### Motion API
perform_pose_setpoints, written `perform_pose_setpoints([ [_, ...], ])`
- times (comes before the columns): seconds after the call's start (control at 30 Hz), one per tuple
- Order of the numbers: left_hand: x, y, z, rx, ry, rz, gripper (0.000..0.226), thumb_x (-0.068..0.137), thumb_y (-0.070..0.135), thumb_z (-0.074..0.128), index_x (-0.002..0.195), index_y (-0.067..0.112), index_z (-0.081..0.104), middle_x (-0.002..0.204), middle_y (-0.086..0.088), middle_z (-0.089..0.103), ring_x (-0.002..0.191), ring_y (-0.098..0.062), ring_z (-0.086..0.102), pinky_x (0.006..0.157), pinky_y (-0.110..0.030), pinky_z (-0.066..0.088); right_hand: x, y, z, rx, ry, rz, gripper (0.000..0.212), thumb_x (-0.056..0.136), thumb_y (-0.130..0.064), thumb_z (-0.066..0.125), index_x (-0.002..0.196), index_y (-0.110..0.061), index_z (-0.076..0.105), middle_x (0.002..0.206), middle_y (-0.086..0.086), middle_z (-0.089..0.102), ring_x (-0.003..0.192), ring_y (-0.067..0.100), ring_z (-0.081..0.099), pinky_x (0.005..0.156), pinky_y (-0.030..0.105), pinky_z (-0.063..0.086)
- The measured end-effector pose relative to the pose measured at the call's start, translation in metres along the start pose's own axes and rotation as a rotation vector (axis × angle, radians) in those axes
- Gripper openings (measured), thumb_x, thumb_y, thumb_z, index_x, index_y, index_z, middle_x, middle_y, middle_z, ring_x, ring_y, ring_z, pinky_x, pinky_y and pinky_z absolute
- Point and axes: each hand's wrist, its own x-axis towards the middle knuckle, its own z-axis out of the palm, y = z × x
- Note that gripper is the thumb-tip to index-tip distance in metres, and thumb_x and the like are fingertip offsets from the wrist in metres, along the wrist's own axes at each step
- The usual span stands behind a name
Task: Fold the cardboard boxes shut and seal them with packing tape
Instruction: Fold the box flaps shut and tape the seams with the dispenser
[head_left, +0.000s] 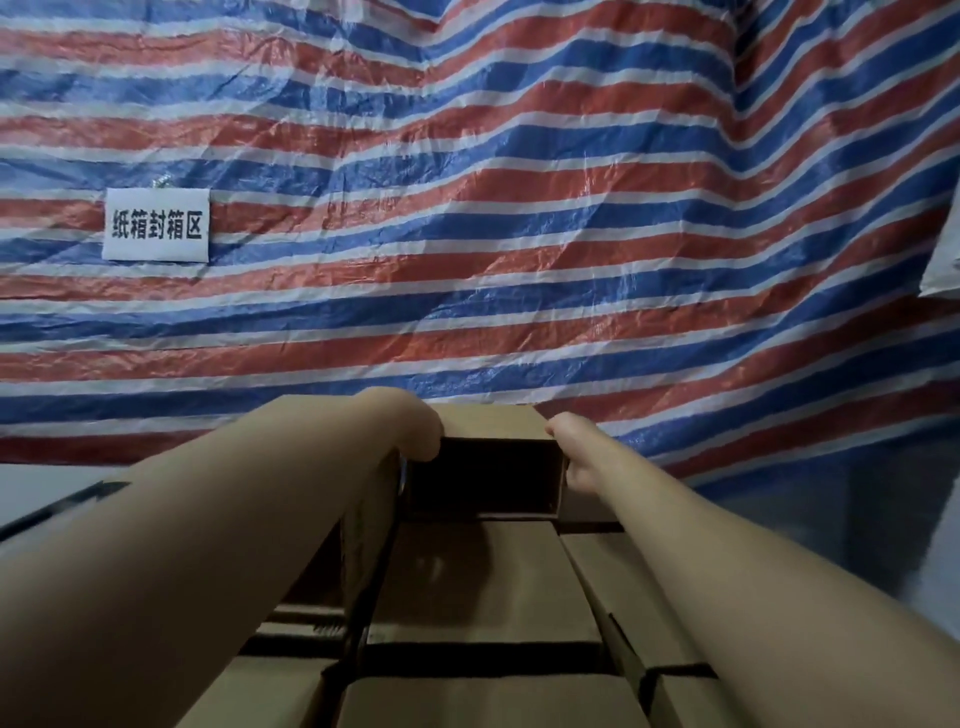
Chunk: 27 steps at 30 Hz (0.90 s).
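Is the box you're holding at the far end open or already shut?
Open: the far box shows a dark hollow facing the camera, with the left hand and right hand gripping its edges. No tape visible.

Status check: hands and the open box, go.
Left hand and right hand grip the open brown cardboard box. Unsealed. No tape visible. More boxes stacked beneath.

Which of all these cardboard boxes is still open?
The far box held between the two hands: its dark hollow inside faces the camera. The nearer boxes in the stack show only plain closed brown faces.
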Motion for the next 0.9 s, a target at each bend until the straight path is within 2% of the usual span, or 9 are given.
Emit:
perform_pose_setpoints([
  [0.1,-0.009,0.000,0.002,0.025,-0.017,-0.045,0.050,0.096,0.034,0.047,0.143,0.017,0.042,0.138,-0.010,0.049,0.121,-0.028,0.053,0.103,-0.040,0.044,-0.013,-0.005,0.003,-0.184,0.026,-0.013,0.031,0.106,-0.024,0.043,0.116,-0.004,0.065,0.098,0.005,0.071,0.081,0.016,0.062,0.066,0.026,0.048],
  [0.23,-0.038,0.003,-0.002,-0.076,0.199,-0.002,0.049,0.097,0.034,0.047,0.142,0.014,0.044,0.140,-0.010,0.051,0.123,-0.029,0.053,0.101,-0.040,0.045,-0.047,-0.021,0.000,-0.400,0.157,-0.062,0.048,0.108,-0.030,0.036,0.146,-0.001,0.042,0.144,0.014,0.050,0.129,0.030,0.050,0.099,0.038,0.040],
  [0.3,-0.061,0.002,-0.005,-0.125,0.314,0.025,0.047,0.097,0.033,0.047,0.139,0.013,0.047,0.138,-0.009,0.053,0.121,-0.029,0.053,0.101,-0.041,0.046,-0.070,-0.030,-0.002,-0.460,0.203,-0.077,0.049,0.107,-0.028,0.035,0.148,-0.002,0.038,0.138,0.014,0.050,0.118,0.033,0.052,0.099,0.041,0.042],
  [0.37,-0.095,-0.001,-0.011,-0.175,0.434,0.047,0.040,0.098,0.033,0.046,0.132,0.013,0.053,0.128,-0.008,0.058,0.111,-0.028,0.057,0.092,-0.040,0.050,-0.105,-0.042,-0.002,-0.472,0.232,-0.125,0.044,0.106,-0.027,0.037,0.143,-0.003,0.040,0.128,0.014,0.050,0.098,0.029,0.052,0.085,0.038,0.040],
  [0.47,-0.162,-0.008,-0.018,-0.262,0.631,0.100,0.028,0.098,0.029,0.043,0.100,0.013,0.066,0.099,-0.006,0.066,0.087,-0.025,0.063,0.074,-0.037,0.055,-0.168,-0.058,0.000,-0.466,0.232,-0.234,0.054,0.106,-0.031,0.038,0.152,-0.004,0.032,0.148,0.017,0.045,0.124,0.035,0.051,0.088,0.039,0.035],
  [0.57,-0.237,-0.008,-0.011,-0.372,0.778,0.133,0.036,0.096,0.027,0.044,0.066,0.010,0.055,0.066,-0.004,0.054,0.057,-0.021,0.049,0.054,-0.029,0.042,-0.237,-0.062,0.004,-0.389,0.214,-0.319,0.050,0.102,-0.033,0.042,0.145,-0.006,0.044,0.130,0.013,0.060,0.115,0.029,0.058,0.091,0.039,0.039],
  [0.67,-0.315,-0.010,0.006,-0.492,0.859,0.180,0.041,0.097,0.031,0.048,0.067,0.004,0.057,0.059,-0.003,0.050,0.051,-0.017,0.042,0.050,-0.026,0.036,-0.310,-0.055,0.008,-0.372,0.180,-0.436,0.027,0.099,-0.027,0.045,0.109,-0.010,0.063,0.104,0.010,0.071,0.086,0.022,0.062,0.077,0.036,0.044],
  [0.77,-0.384,-0.012,0.034,-0.593,0.937,0.229,0.044,0.098,0.035,0.049,0.066,0.006,0.059,0.052,0.003,0.048,0.042,-0.010,0.038,0.042,-0.021,0.032,-0.379,-0.034,0.009,-0.309,0.197,-0.571,0.029,0.095,-0.020,0.046,0.075,-0.010,0.064,0.075,0.006,0.071,0.071,0.021,0.064,0.068,0.034,0.048],
  [0.9,-0.450,-0.011,0.093,-0.708,0.948,0.251,0.047,0.097,0.033,0.048,0.054,0.014,0.049,0.042,0.007,0.045,0.034,-0.006,0.034,0.036,-0.016,0.025,-0.446,0.012,0.014,-0.208,0.196,-0.568,0.035,0.095,-0.017,0.047,0.065,-0.008,0.062,0.053,0.003,0.063,0.053,0.017,0.063,0.050,0.023,0.054],
])
